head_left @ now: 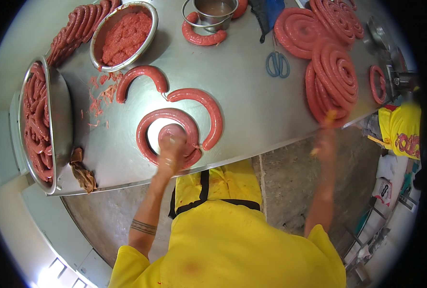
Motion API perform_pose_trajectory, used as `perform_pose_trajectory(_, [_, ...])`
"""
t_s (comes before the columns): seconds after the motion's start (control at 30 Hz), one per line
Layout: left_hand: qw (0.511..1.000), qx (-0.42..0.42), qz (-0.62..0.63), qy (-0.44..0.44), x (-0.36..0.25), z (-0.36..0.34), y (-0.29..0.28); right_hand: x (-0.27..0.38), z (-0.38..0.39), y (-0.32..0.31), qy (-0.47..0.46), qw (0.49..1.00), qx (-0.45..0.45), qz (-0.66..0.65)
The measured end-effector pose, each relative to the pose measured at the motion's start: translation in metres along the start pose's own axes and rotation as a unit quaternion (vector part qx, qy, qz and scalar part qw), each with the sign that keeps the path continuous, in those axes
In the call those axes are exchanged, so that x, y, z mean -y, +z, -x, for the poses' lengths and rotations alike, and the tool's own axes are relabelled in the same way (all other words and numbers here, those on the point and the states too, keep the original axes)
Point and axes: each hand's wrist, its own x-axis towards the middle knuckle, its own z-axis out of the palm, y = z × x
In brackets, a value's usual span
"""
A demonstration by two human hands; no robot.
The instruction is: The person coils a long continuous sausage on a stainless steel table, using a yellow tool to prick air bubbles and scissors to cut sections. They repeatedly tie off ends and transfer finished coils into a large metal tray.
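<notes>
A coiled pink sausage (144, 139) lies on the steel table at its near edge, bent into a ring. My left hand (172, 150), slightly blurred, is closed over the ring's inner part. Linked to it are a curved sausage (209, 113) on the right and an arched sausage (144, 77) above, joined by twisted ends. Off the table's front edge to the right, my right hand (324, 144) is smeared by motion. It appears closed around a small yellow object (330, 116) whose kind I cannot make out, close to the near end of the large sausage coils (333, 77).
A bowl of ground meat (127, 41) stands at the far left, meat scraps beside it. A deep bowl of sausages (38, 120) sits at the left edge, near a brown crumpled rag (83, 173). Blue-handled scissors (277, 65) and a metal pot (216, 12) stand farther back.
</notes>
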Motion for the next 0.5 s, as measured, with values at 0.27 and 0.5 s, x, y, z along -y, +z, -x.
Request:
perform_pose_trajectory(0.27, [0.864, -0.02, 0.12, -0.488, 0.08, 0.001, -0.014, -0.062, 0.012, 0.337, 0.025, 0.932, 0.104, 0.346])
perform_pose_trajectory(0.5, [0.52, 0.041, 0.709, -0.475, 0.041, -0.033, -0.002, -0.058, -0.006, 0.304, -0.003, 0.942, 0.031, 0.333])
